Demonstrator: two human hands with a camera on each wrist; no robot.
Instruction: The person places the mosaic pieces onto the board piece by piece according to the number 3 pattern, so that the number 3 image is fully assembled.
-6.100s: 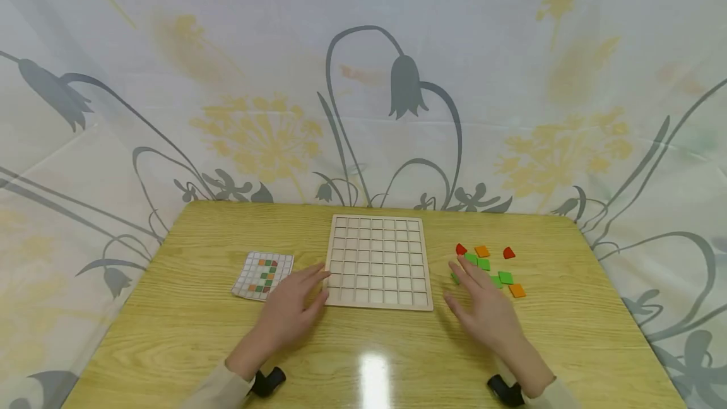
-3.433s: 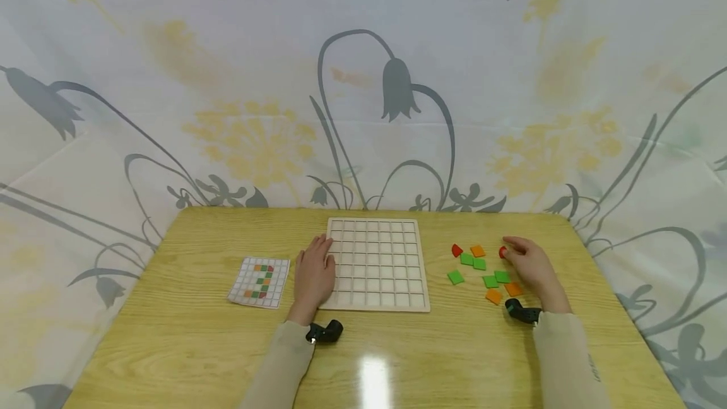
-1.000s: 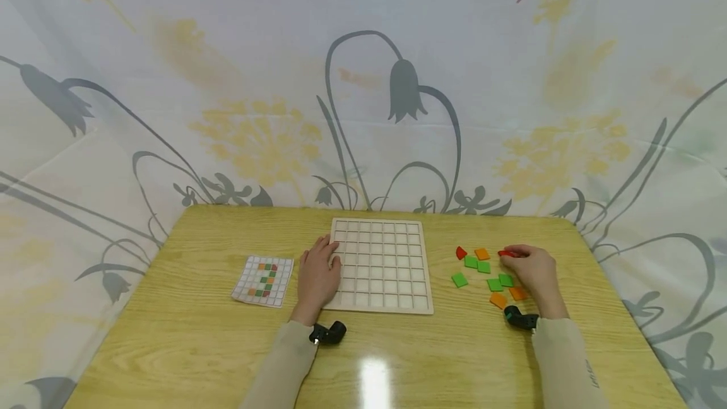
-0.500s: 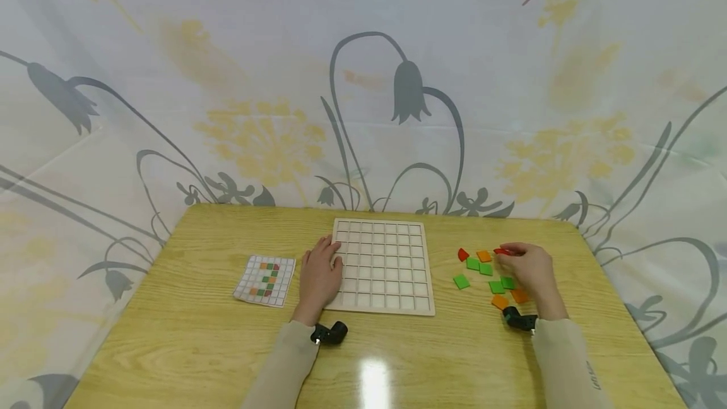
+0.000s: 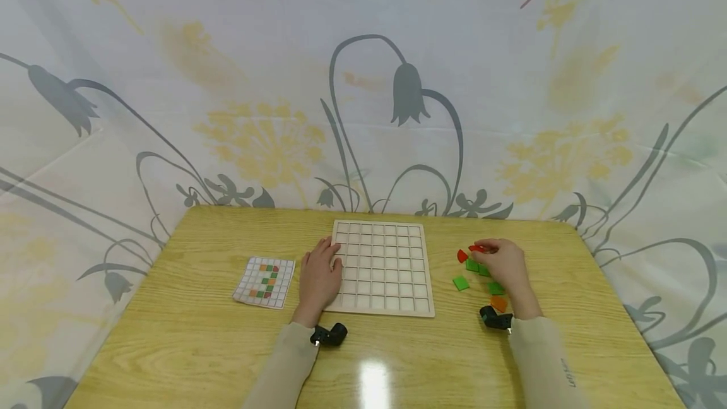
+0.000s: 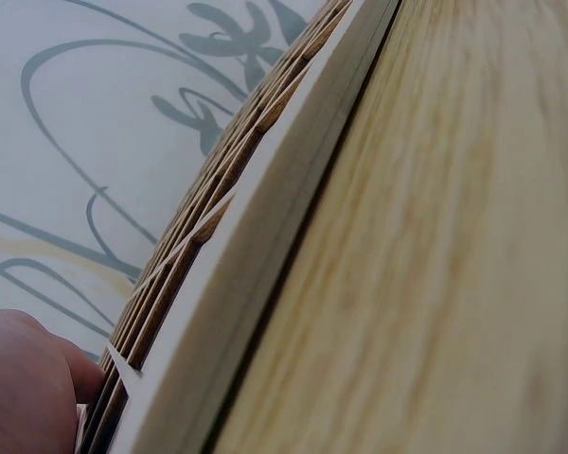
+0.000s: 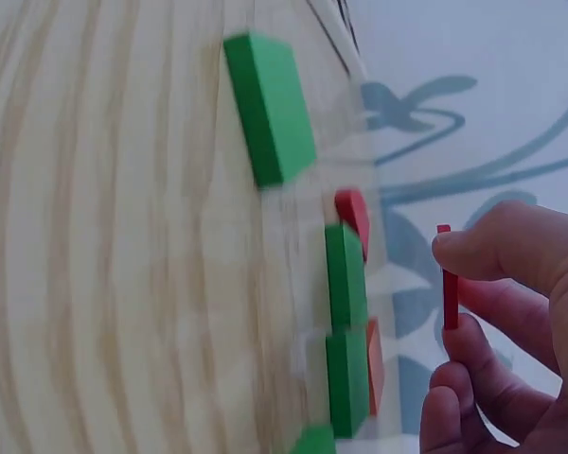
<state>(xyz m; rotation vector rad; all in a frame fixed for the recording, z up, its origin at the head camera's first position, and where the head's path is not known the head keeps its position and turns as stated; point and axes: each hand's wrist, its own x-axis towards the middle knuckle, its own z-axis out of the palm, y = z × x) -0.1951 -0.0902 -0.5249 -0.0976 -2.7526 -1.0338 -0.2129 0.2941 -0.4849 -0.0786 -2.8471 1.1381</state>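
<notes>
A pale wooden grid board with square cells lies mid-table. My left hand rests along its left rim, fingers relaxed; part of that hand shows against the cells in the left wrist view. My right hand pinches a thin red quarter-round tile on edge between thumb and fingers, above the loose tiles. Below it on the table lie a second red quarter-round tile, several green square tiles and an orange tile. The right hand hides some of these pieces.
Left of the board lies a paper pattern card printed with a grid and coloured cells. A patterned cloth hangs behind the wooden table. Black wrist cameras sit on both wrists.
My left hand has come onto the board's left rim. My right hand has reached the far-right red tile, picked it up and carried it left over the other tiles.
</notes>
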